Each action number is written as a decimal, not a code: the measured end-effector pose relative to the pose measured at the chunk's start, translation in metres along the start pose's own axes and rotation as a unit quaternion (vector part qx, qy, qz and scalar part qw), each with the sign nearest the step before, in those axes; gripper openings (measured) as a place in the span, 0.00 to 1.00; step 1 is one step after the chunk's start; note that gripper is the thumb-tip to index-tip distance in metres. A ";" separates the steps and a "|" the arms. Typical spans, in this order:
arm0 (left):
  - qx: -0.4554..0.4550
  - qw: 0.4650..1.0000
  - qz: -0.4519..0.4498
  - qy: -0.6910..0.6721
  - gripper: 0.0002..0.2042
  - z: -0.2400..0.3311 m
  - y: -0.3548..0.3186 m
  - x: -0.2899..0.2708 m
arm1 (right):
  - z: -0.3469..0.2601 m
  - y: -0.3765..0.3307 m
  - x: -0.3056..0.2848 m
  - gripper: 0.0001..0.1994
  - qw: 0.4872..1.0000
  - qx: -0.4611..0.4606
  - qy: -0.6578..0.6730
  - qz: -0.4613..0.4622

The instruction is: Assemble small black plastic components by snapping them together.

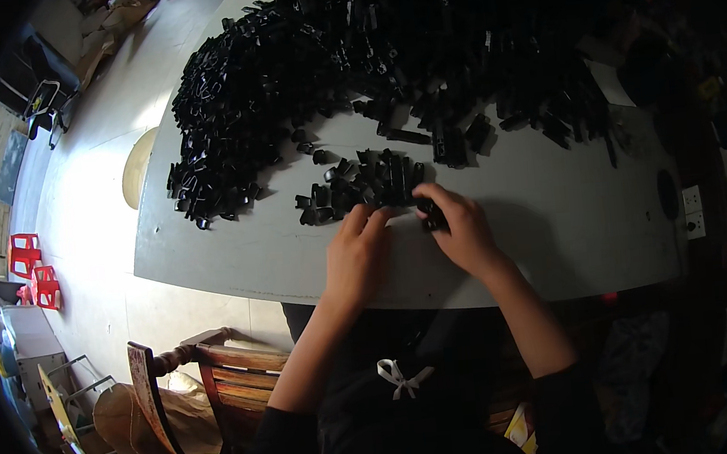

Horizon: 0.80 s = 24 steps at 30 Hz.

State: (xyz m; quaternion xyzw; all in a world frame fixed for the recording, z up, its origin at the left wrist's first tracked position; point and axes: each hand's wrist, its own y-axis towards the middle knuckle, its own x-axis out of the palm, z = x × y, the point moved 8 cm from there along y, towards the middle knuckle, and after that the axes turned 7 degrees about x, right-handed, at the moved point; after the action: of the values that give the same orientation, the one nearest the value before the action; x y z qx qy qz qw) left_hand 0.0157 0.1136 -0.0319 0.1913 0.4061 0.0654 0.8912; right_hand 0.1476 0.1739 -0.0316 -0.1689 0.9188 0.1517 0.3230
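My right hand is closed around a small black plastic part, held just above the grey-white table. To its left, my left hand has its fingers curled at the near edge of a small group of black plastic pieces; whatever is between those fingertips is hidden. Several longer black pieces stand close together just beyond both hands. Short, curved, clip-like pieces lie loose at the left of this group.
A large heap of short black pieces covers the table's far left. Longer black parts are piled at the far right. A wooden chair stands at the near left, and red stools are on the floor farther left.
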 end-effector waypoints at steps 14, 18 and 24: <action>0.102 0.992 -0.038 0.057 0.06 0.010 -0.013 0.001 | 0.026 -0.044 -0.013 0.16 0.975 0.111 -0.186 -0.044; 0.002 0.979 -0.042 -0.197 0.08 0.009 -0.028 -0.005 | 0.009 -0.062 -0.020 0.14 0.991 0.089 -0.076 -0.071; 0.001 0.971 -0.018 -0.238 0.08 0.030 -0.031 -0.033 | -0.044 -0.076 -0.027 0.20 0.997 -0.044 -0.012 -0.061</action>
State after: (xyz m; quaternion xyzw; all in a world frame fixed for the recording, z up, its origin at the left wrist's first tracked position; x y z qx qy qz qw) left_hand 0.0154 0.0675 -0.0029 0.1954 0.1855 0.0016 0.9630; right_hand 0.1748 0.0941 0.0051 -0.2366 0.8954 0.1738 0.3348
